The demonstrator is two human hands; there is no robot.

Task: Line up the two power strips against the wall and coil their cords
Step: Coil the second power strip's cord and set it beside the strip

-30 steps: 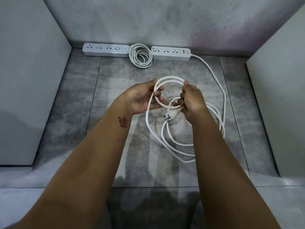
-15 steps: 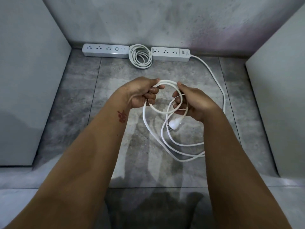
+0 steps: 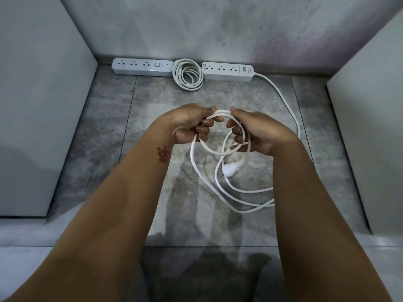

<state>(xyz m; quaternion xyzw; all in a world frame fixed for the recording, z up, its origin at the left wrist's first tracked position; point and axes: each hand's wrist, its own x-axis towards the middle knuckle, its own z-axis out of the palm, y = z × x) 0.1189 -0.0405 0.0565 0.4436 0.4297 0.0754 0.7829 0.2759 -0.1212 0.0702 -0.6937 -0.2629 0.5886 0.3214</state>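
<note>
While the first loop is this small, the way to do well, as I judge it, is to keep every new turn the same size as the one already formed: the left hand (image 3: 187, 125) should act as the fixed holder and the right hand (image 3: 257, 131) should feed slack from the floor (image 3: 109, 127) into it, letting the cord (image 3: 231, 192) roll a little with each turn so it does not kink. The plug (image 3: 230, 170) hangs free below the loop and is best kept inside the coil, not dragged.

Both hands are closed round the cord. The left has its fingers curled tight over the top left of the loop, thumb lying along it. The right is curled more loosely on the top right, thumb tip on the cord, strands passing through the fingers.

Most of the cord lies in loose bends on the middle of the floor, toward the right, and runs back to the right power strip (image 3: 227, 71). That strip and the left power strip (image 3: 141, 66) both lie along the floor's far edge against the wall (image 3: 218, 29), with a finished coil (image 3: 188, 74) between them.
</note>
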